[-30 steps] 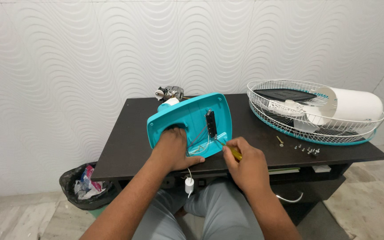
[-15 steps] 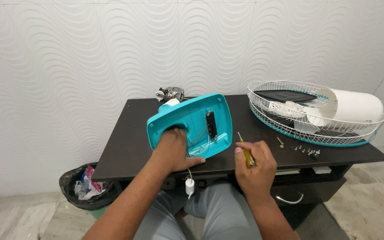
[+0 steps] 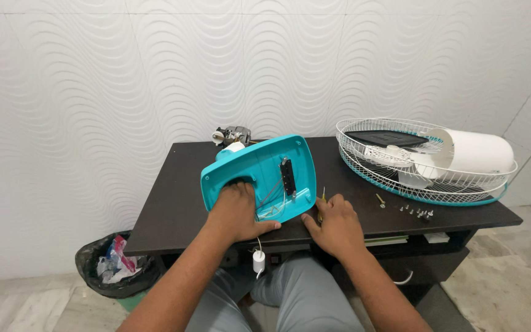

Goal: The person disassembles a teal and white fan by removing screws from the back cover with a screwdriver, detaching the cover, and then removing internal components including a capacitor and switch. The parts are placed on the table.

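a teal fan base (image 3: 259,178) is propped tilted on the dark surface (image 3: 173,203), underside up, wires showing. it is gripped at its near edge by the left hand (image 3: 238,212), fingers closed on it. a yellow-handled screwdriver (image 3: 321,200) is held loosely under the right hand (image 3: 336,224) — resting just beside the base. a white wire fan guard (image 3: 425,160) lies to the right, small screws (image 3: 416,212) near it.
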